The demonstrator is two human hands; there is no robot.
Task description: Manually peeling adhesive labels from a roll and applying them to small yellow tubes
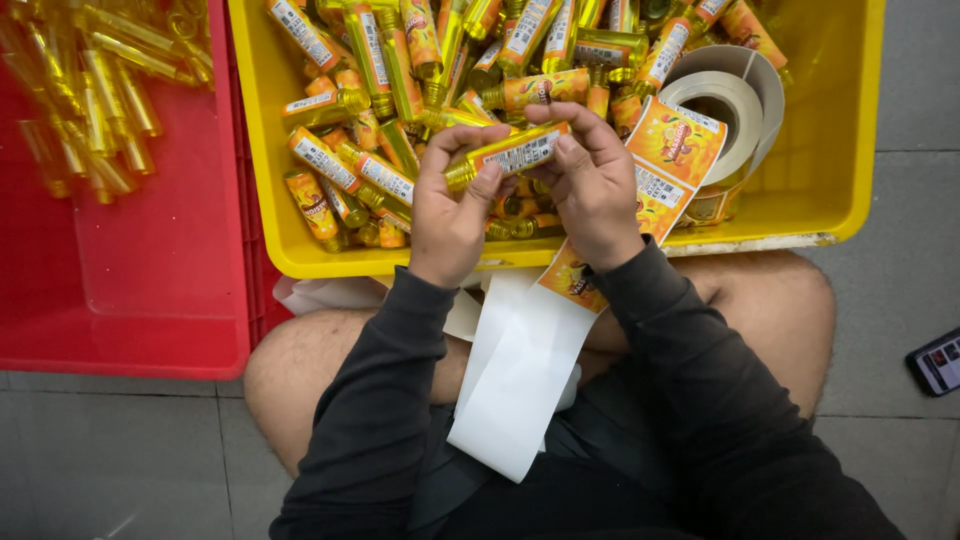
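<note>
Both hands, left hand [448,215] and right hand [592,185], pinch my small yellow labelled bottle [510,152] above the crowded yellow plastic crate [835,190]; white label roll [722,105] just beside.

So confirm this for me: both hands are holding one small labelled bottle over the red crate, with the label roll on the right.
Not quite. The head view shows the left hand and right hand holding the small bottle over the yellow crate, not the red crate. The label roll is on the right.

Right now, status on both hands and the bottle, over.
Left hand and right hand both grip one small labelled bottle, held level above the yellow crate. Label roll sits in the crate at right. Nothing blocking.
</note>
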